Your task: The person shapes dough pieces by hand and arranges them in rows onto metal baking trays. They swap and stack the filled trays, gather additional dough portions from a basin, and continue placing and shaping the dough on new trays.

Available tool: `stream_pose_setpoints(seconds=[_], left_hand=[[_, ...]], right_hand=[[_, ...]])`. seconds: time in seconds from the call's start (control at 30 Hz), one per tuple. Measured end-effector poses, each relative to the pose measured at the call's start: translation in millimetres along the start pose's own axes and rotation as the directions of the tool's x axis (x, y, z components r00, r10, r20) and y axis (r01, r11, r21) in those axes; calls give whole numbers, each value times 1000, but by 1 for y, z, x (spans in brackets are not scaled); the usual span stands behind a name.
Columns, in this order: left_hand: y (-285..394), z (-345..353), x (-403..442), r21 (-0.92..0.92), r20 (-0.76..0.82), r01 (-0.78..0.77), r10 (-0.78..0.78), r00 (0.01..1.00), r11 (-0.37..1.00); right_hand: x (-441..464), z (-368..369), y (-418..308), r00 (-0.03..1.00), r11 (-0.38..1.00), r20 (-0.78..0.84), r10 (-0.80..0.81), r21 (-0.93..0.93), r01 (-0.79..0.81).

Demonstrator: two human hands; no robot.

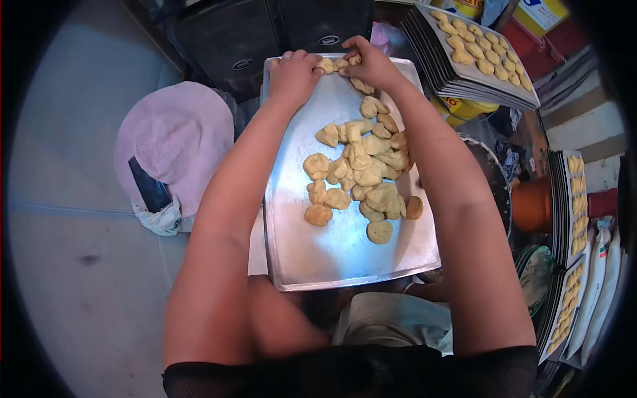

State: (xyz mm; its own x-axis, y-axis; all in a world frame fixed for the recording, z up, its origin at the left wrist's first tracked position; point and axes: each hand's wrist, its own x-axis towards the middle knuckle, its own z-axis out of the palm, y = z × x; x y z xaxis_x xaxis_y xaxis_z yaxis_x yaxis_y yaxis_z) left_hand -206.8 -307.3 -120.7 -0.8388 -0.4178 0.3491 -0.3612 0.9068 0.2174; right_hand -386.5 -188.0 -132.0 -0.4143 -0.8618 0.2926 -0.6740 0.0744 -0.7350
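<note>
A shiny metal tray (298, 245) lies in front of me, with a loose pile of pale yellow dough pieces (368, 159) on its middle and right side. At its far edge, my left hand (295, 76) has its fingers closed at a small dough piece (326, 65) near the far left corner. My right hand (373, 65) pinches another bit of dough (354, 60) just to the right, partly hidden by the fingers. Between the hands, the small dough pieces sit side by side in a short row.
Stacked trays (478, 56) with shaped dough rows stand at the far right; more filled trays (574, 205) rise at the right edge. A pink hat (166, 142) with a dark phone (150, 184) lies left. Black crates (225, 46) stand behind the tray. An orange bucket (533, 204) is at right.
</note>
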Motion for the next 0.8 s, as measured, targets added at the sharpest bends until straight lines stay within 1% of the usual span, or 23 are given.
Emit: stream_pose_setpoints(seconds=[0.07,0.1,0.13,0.17,0.2,0.23,0.27,0.3,0.33,0.4,0.43,0.5,0.53,0.63,0.67,0.73,0.77,0.8], left_hand=[[8,-1,0,112,-87,2,8,996,994],[9,4,2,129,-103,-129,143,984,983],[10,9,4,147,-115,-254,272,956,956],[11,14,5,166,-128,-371,393,910,914],[20,12,5,119,0,-350,352,936,929],[23,14,8,147,27,-321,320,947,936],[27,17,13,172,52,-293,288,956,941],[27,20,16,202,77,-267,256,964,942],[26,24,15,186,-15,-267,275,961,946],[24,31,11,153,-206,-266,294,933,952],[24,30,11,155,-224,-290,319,921,944],[27,26,7,159,-253,-340,372,893,927],[31,23,5,129,-217,-358,379,900,925],[47,18,4,66,-106,-404,409,907,913],[51,18,3,60,-66,-413,417,907,909],[54,17,1,21,-13,-424,425,905,905],[54,17,0,-10,-1,-426,426,905,905],[53,17,-1,-41,10,-428,429,903,903]], right_hand=[[-11,-15,-7,999,971,36,24,-237,-15],[-16,-23,-5,998,935,55,36,-354,-14],[-13,-30,6,995,966,96,7,-256,18],[-14,-32,11,996,976,60,63,-212,-49],[-16,-35,12,992,980,27,120,-166,-114],[-18,-36,11,984,977,-1,179,-118,-178],[-17,-28,25,999,973,-46,25,-229,-34],[-21,-30,20,996,981,-71,50,-182,-63],[-27,-33,15,992,987,-96,77,-135,-89],[-36,-40,7,968,969,-220,121,-184,-162],[-36,-46,11,978,966,-116,174,-172,-192],[-41,-63,22,956,953,93,278,-156,-262],[-45,-67,26,960,956,20,280,-91,-277],[-51,-61,18,949,932,-62,308,221,-288],[-51,-57,12,953,942,-74,292,192,-274],[-47,-49,12,979,972,10,205,-118,-203],[-46,-48,13,983,952,61,171,-268,-149],[-47,-52,10,993,953,15,119,-282,-110]])
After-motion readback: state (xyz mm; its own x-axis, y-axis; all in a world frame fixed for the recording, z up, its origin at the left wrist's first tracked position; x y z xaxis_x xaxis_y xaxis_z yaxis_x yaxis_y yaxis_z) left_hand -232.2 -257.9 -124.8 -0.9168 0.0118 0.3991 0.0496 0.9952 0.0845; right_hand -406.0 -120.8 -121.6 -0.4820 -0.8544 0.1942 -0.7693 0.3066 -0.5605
